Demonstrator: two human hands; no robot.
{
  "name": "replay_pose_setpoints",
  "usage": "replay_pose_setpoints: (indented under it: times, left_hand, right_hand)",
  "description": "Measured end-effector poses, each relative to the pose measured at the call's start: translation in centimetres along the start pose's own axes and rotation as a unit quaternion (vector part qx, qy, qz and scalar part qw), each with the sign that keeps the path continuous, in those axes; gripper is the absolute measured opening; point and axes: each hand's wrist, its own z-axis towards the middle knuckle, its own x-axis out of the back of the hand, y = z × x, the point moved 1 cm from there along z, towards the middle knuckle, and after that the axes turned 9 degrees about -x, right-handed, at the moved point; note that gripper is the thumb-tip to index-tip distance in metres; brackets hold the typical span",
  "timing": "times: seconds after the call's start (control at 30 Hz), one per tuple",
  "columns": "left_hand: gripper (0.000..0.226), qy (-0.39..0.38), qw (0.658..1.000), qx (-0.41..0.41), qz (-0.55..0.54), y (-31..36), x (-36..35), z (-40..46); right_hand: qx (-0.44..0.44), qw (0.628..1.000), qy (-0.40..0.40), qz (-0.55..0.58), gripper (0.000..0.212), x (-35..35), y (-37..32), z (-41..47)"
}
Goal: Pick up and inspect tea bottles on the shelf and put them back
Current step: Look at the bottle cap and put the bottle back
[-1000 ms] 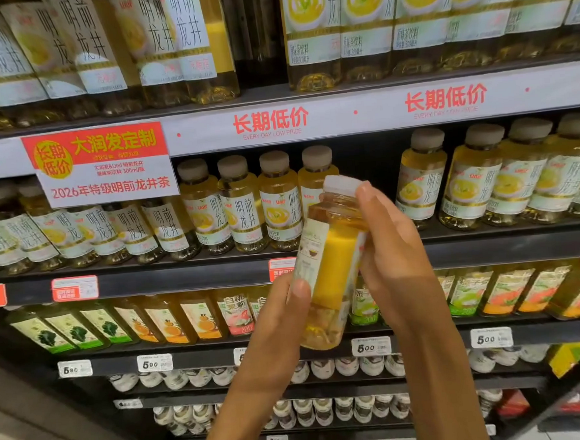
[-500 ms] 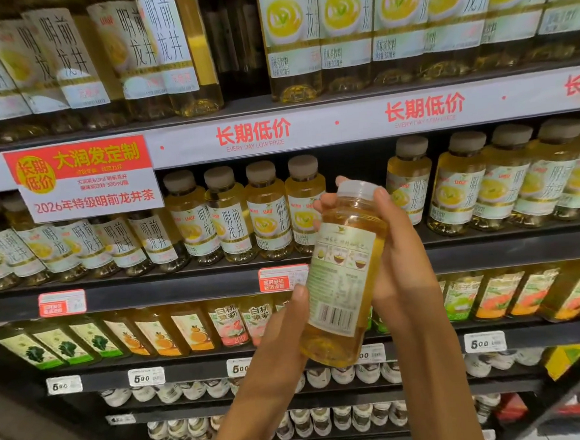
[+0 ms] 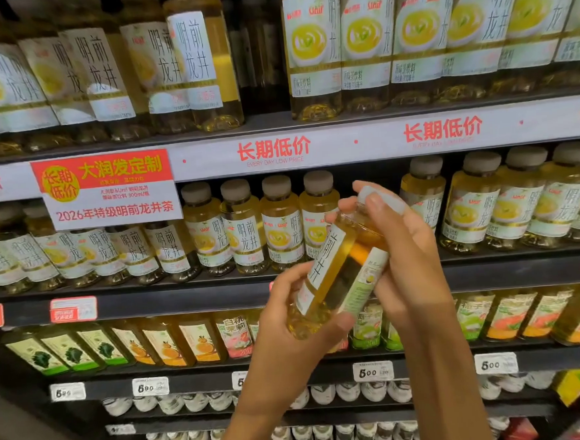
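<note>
The clear plastic tea bottle (image 3: 337, 271), cylindrical, amber-filled and tilted cap-up to the right, was held before the shelf (image 3: 198, 300). The left hand (image 3: 289, 323) curled round its ribbed base; the right hand (image 3: 404, 256) pinched its pale cap end. Behind the bottle stood rows of like bottles (image 3: 244, 226); up and to its left hung a glossy red promotion sign (image 3: 108, 188).

Tea bottle (image 3: 340, 268) now rotated in both hands, label seam forward, more tilted.
</note>
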Motion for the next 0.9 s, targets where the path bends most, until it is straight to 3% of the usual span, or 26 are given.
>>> replay_pose_setpoints:
  times: [0.27, 0.43, 0.5, 0.6, 0.9]
  left_hand:
    - [0.049, -0.114, 0.993, 0.035, -0.010, 2.0, 2.1, 2.0]
    - [0.039, -0.033, 0.998, -0.006, -0.048, 4.2, 2.3, 4.3]
    - [0.047, 0.008, 0.998, -0.038, -0.042, 5.0, 2.6, 5.8]
    - [0.064, 0.034, 0.995, -0.088, 0.014, 6.5, 2.5, 8.1]
    - [0.064, 0.105, 0.972, -0.183, 0.099, 9.4, 2.4, 12.3]
  right_hand:
    - [0.020, 0.997, -0.077, -0.003, 0.028, -2.7, -2.5, 2.8]
    - [0.062, 0.995, -0.066, -0.049, 0.033, -4.5, -5.1, 4.7]
    - [0.085, 0.990, -0.067, -0.092, 0.034, -5.3, -6.0, 5.1]
    - [0.092, 0.986, -0.067, -0.124, 0.030, -6.8, -6.9, 5.7]
    - [0.210, 0.945, -0.047, -0.246, 0.028, -10.8, -11.2, 8.5]
